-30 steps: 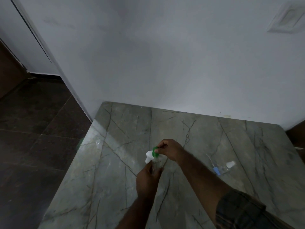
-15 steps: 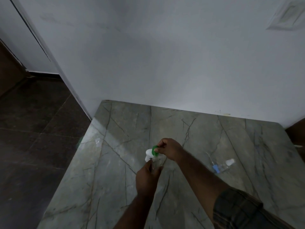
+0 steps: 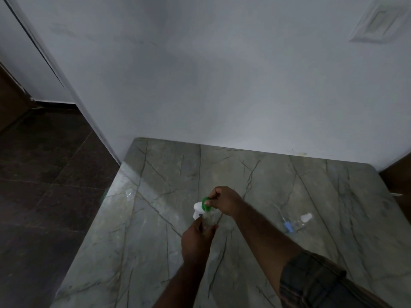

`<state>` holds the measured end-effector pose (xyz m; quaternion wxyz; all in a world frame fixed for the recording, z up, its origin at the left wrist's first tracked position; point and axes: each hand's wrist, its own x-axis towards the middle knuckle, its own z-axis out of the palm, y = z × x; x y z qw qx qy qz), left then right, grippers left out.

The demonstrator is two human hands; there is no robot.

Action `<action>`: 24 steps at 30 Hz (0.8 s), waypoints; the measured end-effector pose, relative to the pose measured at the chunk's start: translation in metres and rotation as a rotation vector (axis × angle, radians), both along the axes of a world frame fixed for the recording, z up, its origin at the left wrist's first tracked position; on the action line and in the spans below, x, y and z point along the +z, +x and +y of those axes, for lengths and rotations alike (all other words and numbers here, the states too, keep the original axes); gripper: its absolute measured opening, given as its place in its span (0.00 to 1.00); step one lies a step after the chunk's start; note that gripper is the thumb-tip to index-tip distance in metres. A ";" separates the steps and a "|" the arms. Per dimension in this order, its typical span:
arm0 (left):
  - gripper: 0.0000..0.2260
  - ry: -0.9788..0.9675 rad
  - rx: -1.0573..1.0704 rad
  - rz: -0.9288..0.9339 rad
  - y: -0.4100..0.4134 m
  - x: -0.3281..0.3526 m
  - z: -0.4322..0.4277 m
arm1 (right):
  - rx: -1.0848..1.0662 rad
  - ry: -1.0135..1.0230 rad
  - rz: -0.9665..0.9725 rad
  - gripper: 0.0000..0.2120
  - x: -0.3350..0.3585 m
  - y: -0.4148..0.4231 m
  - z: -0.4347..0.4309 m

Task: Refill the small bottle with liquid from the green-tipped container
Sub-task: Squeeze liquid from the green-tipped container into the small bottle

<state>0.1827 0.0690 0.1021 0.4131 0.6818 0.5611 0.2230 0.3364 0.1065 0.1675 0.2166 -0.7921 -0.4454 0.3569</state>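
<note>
Over the middle of the grey-green marble table point(image 3: 155, 230), my left hand point(image 3: 195, 243) grips a clear bottle point(image 3: 209, 220) from below. On its top sits a white spray head with a green collar point(image 3: 205, 204). My right hand point(image 3: 224, 200) pinches that green collar from above, fingers curled round it. Most of the bottle's body is hidden by my left hand. To the right on the table lies a small clear bottle point(image 3: 300, 222) on its side, with a white cap point(image 3: 306, 217), a blue piece point(image 3: 288, 226) and a thin tube beside it.
A plain white wall point(image 3: 222, 85) runs along the table's far edge. The table's left edge drops to a dark tiled floor point(image 3: 44, 196). A dark wooden surface point(image 3: 398, 174) borders the table at the right. A small clear scrap point(image 3: 128, 193) lies near the left edge.
Both hands hold the bottle and green top in nearly the same place; the view has shifted slightly.
</note>
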 end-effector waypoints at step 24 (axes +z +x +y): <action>0.12 0.004 -0.010 0.001 0.001 -0.016 0.004 | 0.020 -0.017 0.011 0.15 0.000 0.002 0.000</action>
